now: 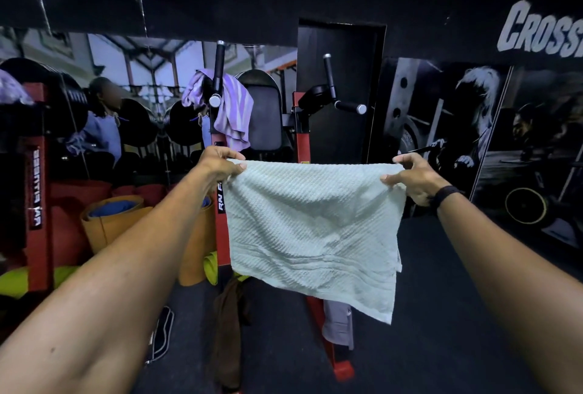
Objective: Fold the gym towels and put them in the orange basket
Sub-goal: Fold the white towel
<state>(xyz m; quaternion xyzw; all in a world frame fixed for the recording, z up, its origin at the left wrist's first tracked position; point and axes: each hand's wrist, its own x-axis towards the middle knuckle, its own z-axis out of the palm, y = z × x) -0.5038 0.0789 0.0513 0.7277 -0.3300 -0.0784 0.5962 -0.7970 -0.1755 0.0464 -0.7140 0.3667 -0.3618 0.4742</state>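
A pale green towel (312, 229) hangs spread in the air in front of me, held by its top edge. My left hand (220, 163) pinches its upper left corner and my right hand (410, 177) pinches its upper right corner. Its lower edge droops unevenly, longer at the right. An orange basket (195, 251) stands on the floor at the left, partly hidden behind my left forearm, with blue cloth showing inside. A purple striped towel (233, 109) is draped over a handle of the red dip station. A brown towel (228, 327) and a grey towel (339, 324) hang low on the station's base.
The red and black dip station (303, 128) stands directly behind the towel, its base (334, 359) running along the floor. A wall mirror (126, 103) at the left reflects weight plates and a person. Yellow-green rolled mats (211, 267) lie beside the basket. Dark floor (441, 314) extends right.
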